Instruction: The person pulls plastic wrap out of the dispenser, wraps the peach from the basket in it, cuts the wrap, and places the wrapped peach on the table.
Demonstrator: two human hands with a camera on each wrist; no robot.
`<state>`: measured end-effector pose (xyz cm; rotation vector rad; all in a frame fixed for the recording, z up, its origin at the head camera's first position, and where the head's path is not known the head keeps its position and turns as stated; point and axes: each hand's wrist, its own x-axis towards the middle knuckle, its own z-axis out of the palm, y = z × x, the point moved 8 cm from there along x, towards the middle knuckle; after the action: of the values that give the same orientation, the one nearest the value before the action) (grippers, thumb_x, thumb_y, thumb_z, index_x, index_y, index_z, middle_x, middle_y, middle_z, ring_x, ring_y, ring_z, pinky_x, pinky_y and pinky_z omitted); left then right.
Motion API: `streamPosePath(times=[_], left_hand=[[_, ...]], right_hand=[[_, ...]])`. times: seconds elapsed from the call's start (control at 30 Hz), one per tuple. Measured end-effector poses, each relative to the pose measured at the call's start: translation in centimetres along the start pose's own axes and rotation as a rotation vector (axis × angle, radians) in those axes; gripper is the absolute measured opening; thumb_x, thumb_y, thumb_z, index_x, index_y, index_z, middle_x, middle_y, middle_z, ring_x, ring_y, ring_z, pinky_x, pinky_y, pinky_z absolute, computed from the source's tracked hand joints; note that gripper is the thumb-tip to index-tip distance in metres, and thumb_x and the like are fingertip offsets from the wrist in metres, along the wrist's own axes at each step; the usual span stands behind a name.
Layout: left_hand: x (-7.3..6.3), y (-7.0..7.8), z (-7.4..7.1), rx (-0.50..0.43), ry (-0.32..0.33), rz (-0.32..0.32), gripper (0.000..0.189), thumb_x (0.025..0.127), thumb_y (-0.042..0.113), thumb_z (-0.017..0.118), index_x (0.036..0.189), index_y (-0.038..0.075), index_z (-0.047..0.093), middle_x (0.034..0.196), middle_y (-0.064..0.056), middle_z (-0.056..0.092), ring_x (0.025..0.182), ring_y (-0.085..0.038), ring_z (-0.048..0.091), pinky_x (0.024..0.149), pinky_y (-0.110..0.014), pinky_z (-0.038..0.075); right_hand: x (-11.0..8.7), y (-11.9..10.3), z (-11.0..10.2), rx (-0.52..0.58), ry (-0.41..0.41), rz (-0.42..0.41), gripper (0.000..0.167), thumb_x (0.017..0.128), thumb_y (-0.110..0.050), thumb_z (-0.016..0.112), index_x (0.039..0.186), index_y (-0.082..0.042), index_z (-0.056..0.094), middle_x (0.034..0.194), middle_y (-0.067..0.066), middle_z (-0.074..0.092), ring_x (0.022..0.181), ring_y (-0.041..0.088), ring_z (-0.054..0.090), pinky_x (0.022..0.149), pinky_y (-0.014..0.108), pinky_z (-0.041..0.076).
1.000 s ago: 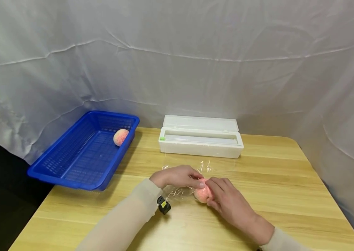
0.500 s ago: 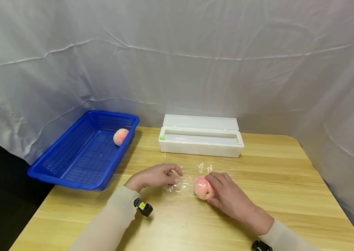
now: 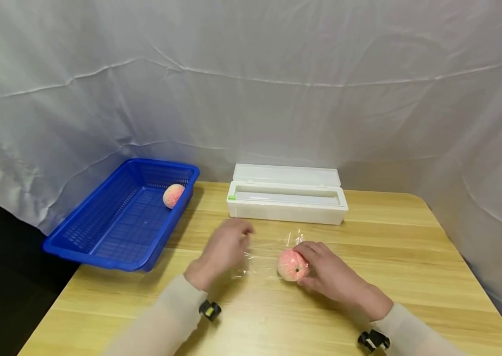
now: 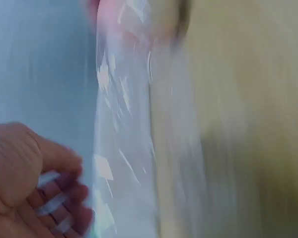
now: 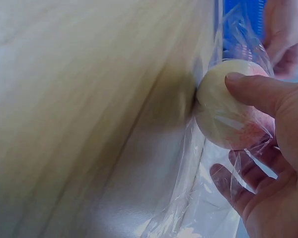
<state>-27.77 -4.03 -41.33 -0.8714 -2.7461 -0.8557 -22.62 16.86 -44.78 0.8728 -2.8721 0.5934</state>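
Note:
A pink-and-cream peach sits on the table, partly covered by clear cling film. My right hand holds the peach from its right side; in the right wrist view the thumb lies on the film-covered fruit, with the fingers curving below it. Left of the peach, my left hand is over the table, blurred by motion. Its fingers are loosely bent with nothing between them, beside the long strip of film in the left wrist view.
A white cling film box with its lid raised stands at the back of the wooden table. To the left is a blue basket containing a second peach. Grey cloth hangs behind the table.
My left hand has left the peach, moving left and then up towards the box. The right hand keeps hold of the peach, whose dark stem spot now faces me.

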Motion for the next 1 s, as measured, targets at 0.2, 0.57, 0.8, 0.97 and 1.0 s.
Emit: streamPosePath(times=[0.2, 0.57, 0.8, 0.97, 1.0], left_hand=[[-1.2, 8.3, 4.0, 0.275, -0.04, 0.434, 0.052, 0.089, 0.037, 0.087, 0.13, 0.012, 0.066, 0.13, 0.0, 0.066, 0.127, -0.018, 0.06, 0.113, -0.034, 0.048], [0.2, 6.1, 7.1, 0.219, -0.18, 0.267, 0.066, 0.088, 0.042, 0.086, 0.138, 0.01, 0.058, 0.134, -0.003, 0.064, 0.121, -0.016, 0.064, 0.108, -0.03, 0.052], [1.3, 4.6, 7.3, -0.039, -0.271, 0.105, 0.066, 0.092, 0.036, 0.083, 0.148, 0.013, 0.056, 0.144, -0.002, 0.065, 0.129, -0.015, 0.064, 0.108, -0.03, 0.052], [2.3, 3.8, 7.4, -0.096, -0.32, 0.058, 0.063, 0.095, 0.036, 0.08, 0.15, 0.013, 0.058, 0.136, 0.0, 0.07, 0.117, -0.009, 0.066, 0.1, -0.027, 0.055], [2.5, 3.6, 7.5, -0.104, -0.334, 0.047, 0.063, 0.095, 0.036, 0.08, 0.15, 0.013, 0.058, 0.133, 0.001, 0.071, 0.112, -0.008, 0.066, 0.097, -0.025, 0.055]], right_hand=[[0.4, 0.2, -0.1, 0.021, -0.022, -0.011, 0.069, 0.083, -0.025, 0.091, 0.142, -0.007, 0.06, 0.143, 0.008, 0.061, 0.129, 0.027, 0.058, 0.108, 0.047, 0.054], [1.0, 1.4, 0.4, 0.168, -0.079, 0.056, 0.072, 0.086, -0.025, 0.089, 0.148, -0.007, 0.057, 0.143, 0.008, 0.058, 0.128, 0.026, 0.059, 0.105, 0.047, 0.055], [1.5, 3.2, 0.4, 0.355, -0.127, 0.12, 0.066, 0.09, -0.03, 0.086, 0.148, -0.014, 0.06, 0.139, 0.005, 0.063, 0.122, 0.024, 0.063, 0.099, 0.04, 0.057], [1.6, 4.6, 0.5, 0.464, -0.137, 0.183, 0.068, 0.094, -0.036, 0.081, 0.15, -0.007, 0.054, 0.144, 0.013, 0.063, 0.128, 0.031, 0.062, 0.102, 0.047, 0.056], [1.6, 4.7, 0.6, 0.475, -0.137, 0.196, 0.069, 0.095, -0.038, 0.08, 0.149, -0.006, 0.053, 0.144, 0.015, 0.063, 0.129, 0.032, 0.062, 0.102, 0.049, 0.056]])
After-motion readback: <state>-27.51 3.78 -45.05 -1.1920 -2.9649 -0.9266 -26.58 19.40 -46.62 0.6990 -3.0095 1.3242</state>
